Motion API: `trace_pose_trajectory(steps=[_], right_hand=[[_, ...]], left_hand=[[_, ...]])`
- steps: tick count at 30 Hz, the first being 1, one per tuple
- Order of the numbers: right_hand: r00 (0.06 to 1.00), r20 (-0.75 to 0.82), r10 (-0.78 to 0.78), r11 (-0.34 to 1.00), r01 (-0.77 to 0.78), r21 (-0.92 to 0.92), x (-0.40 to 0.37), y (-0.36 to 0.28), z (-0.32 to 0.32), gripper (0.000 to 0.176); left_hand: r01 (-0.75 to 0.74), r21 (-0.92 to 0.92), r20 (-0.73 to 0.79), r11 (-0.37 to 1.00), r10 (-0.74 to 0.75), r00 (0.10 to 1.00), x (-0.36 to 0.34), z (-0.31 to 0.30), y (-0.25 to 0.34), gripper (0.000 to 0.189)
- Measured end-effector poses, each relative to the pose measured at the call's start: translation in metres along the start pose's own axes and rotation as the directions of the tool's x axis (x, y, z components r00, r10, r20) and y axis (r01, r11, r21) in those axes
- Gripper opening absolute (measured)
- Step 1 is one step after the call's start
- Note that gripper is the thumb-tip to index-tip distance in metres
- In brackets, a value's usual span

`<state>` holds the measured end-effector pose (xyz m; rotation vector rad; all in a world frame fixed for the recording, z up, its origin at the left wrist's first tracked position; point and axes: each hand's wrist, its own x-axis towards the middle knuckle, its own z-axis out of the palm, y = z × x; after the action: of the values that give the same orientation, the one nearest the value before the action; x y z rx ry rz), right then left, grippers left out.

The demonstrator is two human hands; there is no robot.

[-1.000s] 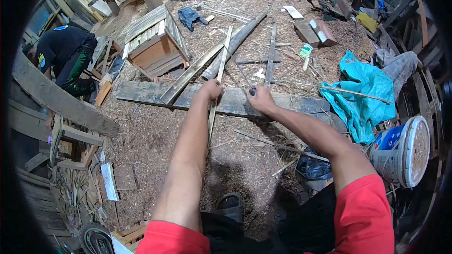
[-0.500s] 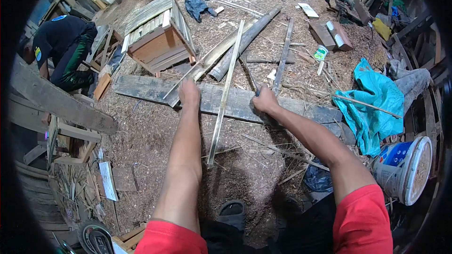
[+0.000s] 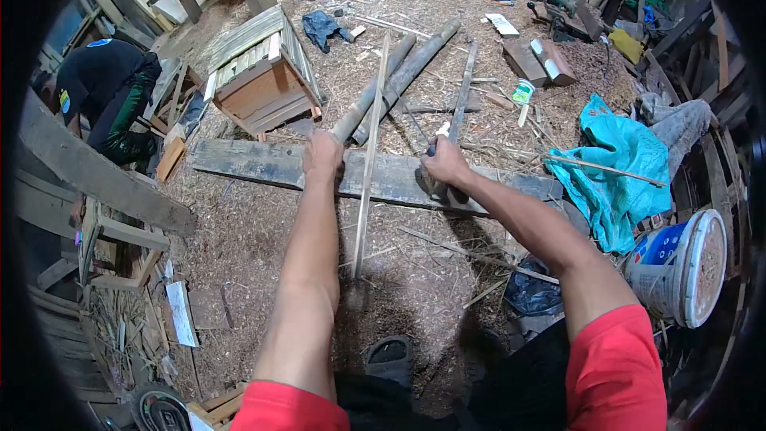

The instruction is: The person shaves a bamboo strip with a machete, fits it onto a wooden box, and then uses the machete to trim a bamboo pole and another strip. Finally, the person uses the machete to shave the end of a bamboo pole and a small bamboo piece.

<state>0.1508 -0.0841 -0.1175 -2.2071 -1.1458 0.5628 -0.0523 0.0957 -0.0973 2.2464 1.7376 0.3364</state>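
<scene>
Head view, looking down: the left hand (image 3: 323, 156) is closed around the near end of a split bamboo pole (image 3: 351, 116) that runs off toward 1 o'clock. The right hand (image 3: 444, 166) is clenched on a dark tool handle (image 3: 431, 149); I can't make out the blade. Both fists rest on a weathered plank (image 3: 247, 161). Between them a thin bamboo strip (image 3: 363, 215) crosses the plank, 12 to 6 o'clock. A white bucket (image 3: 678, 263) stands at 4 o'clock.

The plank (image 3: 255, 164) is rough, weathered grey wood. The bamboo strip (image 3: 363, 191) looks pale and smooth, the bamboo pole (image 3: 351, 116) duller. Coarse sawdust covers the floor (image 3: 255, 239). The cloth (image 3: 618, 168) is matt, the plastic bucket (image 3: 678, 267) glossy.
</scene>
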Motion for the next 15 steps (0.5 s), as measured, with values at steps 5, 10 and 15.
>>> trace_pose_trajectory(steps=[5,10,15], right_hand=[[0.994,-0.105,-0.017,1.0,0.02,0.024,-0.004,-0.017,-0.026,0.043],[0.975,-0.222,-0.024,0.984,0.062,0.164,-0.008,-0.022,-0.045,0.046],[0.886,-0.464,-0.003,0.941,0.16,0.3,-0.015,-0.046,-0.085,0.053]], left_hand=[[-0.016,0.074,0.078,0.997,0.01,0.997,-0.016,-0.037,0.012,0.065],[-0.025,-0.092,0.072,0.995,0.031,0.997,-0.01,-0.053,0.016,0.073],[-0.089,-0.487,0.17,0.869,0.194,0.966,0.001,-0.032,0.028,0.074]])
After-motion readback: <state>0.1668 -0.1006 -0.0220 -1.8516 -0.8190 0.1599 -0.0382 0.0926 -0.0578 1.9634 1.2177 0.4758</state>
